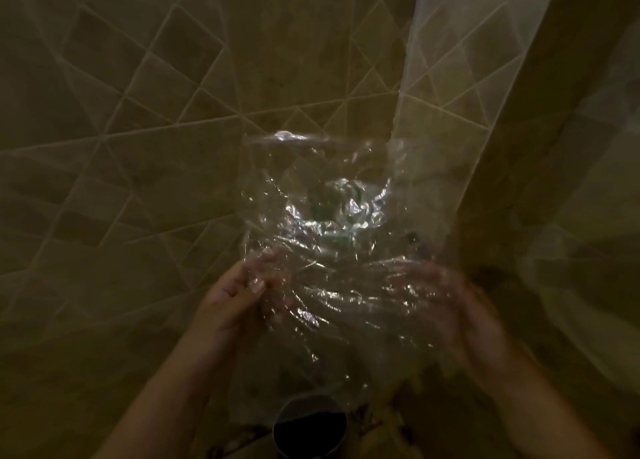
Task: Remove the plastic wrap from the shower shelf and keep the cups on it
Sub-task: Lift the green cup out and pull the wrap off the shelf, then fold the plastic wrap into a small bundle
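Observation:
A crumpled sheet of clear plastic wrap (pixel 329 237) hangs in front of me, glinting in dim light. My left hand (pixel 232 303) pinches its lower left edge between thumb and fingers. My right hand (pixel 446 306), blurred, holds the lower right side with fingers spread behind the film. Something dark and greenish shows faintly through the middle of the wrap; I cannot tell what it is. A dark round cup (pixel 310 424) stands at the bottom centre, below the wrap. The shower shelf cannot be made out.
Tiled walls with pale grout lines (pixel 138 147) meet in a corner ahead. A lighter strip of tiled wall (pixel 450 78) rises at the right. The scene is very dim.

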Demonstrator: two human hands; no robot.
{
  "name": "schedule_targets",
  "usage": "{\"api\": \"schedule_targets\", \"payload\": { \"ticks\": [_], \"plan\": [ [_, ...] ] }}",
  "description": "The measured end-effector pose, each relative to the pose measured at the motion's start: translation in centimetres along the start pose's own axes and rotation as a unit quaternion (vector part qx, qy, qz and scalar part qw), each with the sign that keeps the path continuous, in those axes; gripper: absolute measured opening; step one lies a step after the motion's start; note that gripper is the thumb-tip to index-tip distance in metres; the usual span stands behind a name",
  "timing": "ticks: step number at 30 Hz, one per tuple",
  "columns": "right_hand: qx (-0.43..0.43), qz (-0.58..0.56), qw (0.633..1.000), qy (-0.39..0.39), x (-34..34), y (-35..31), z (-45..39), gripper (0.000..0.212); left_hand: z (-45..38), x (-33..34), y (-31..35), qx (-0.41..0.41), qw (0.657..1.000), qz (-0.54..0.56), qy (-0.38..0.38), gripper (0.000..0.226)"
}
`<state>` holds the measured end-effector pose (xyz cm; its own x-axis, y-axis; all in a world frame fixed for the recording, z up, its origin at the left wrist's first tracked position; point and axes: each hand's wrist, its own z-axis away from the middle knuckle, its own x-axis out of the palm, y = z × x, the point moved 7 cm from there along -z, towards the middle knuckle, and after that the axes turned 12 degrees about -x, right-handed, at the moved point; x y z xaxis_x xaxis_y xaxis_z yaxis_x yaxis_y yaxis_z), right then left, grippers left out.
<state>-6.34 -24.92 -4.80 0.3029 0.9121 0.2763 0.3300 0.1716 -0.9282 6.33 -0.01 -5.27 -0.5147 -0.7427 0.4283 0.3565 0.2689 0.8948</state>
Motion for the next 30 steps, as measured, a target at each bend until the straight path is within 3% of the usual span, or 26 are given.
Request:
{"api": "schedule_targets", "payload": {
  "ticks": [2,4,8,12,14,16,17,19,21,23,26,28,30],
  "plan": [
    [0.044,-0.062,0.997,-0.009,0.9,0.9,1.4,0.065,0.1,-0.3,-0.2,-0.004,1.000,0.022,0.002,0.035],
    [0.034,-0.079,0.996,-0.027,1.8,1.0,2.6,0.079,0.5,-0.5,-0.5,-0.020,0.998,0.062,-0.005,0.037],
    [-0.020,0.006,0.999,-0.029,3.4,0.8,5.1,0.042,1.8,-2.4,-1.5,-0.061,0.992,0.109,0.027,0.038],
    [-0.015,0.156,0.986,-0.050,5.9,0.9,6.5,0.015,4.2,-5.0,-2.4,-0.109,0.989,0.011,0.103,0.030],
    [-0.011,0.229,0.972,-0.049,6.7,1.2,6.8,0.020,5.4,-7.5,-2.2,-0.113,0.971,-0.089,0.193,0.035],
    [-0.007,0.319,0.944,-0.083,7.5,1.1,7.1,0.026,7.0,-8.3,0.4,-0.014,0.938,-0.223,0.266,0.035],
    [-0.011,0.379,0.916,-0.129,8.0,0.9,7.2,0.023,7.7,-7.1,2.6,0.078,0.922,-0.280,0.254,0.035],
    [-0.060,0.503,0.834,-0.218,9.4,0.6,7.7,0.015,9.1,-2.9,6.7,0.264,0.862,-0.411,0.137,0.035],
    [-0.116,0.562,0.774,-0.267,10.7,-0.1,8.2,0.016,9.2,1.3,7.5,0.362,0.735,-0.572,-0.012,0.048],
    [-0.133,0.575,0.756,-0.284,11.5,-0.6,8.6,0.017,7.5,3.4,6.0,0.327,0.617,-0.710,-0.090,0.059],
    [-0.158,0.579,0.753,-0.271,12.2,-1.5,9.4,0.014,4.9,2.2,2.4,0.203,0.513,-0.823,-0.139,0.049],
    [-0.174,0.583,0.753,-0.251,12.3,-2.2,10.0,0.013,4.8,0.8,1.5,0.178,0.504,-0.832,-0.147,0.028],
    [-0.164,0.598,0.753,-0.220,11.6,-2.7,10.5,0.014,5.2,-0.2,1.9,0.186,0.540,-0.808,-0.144,0.017]
  ]
}}
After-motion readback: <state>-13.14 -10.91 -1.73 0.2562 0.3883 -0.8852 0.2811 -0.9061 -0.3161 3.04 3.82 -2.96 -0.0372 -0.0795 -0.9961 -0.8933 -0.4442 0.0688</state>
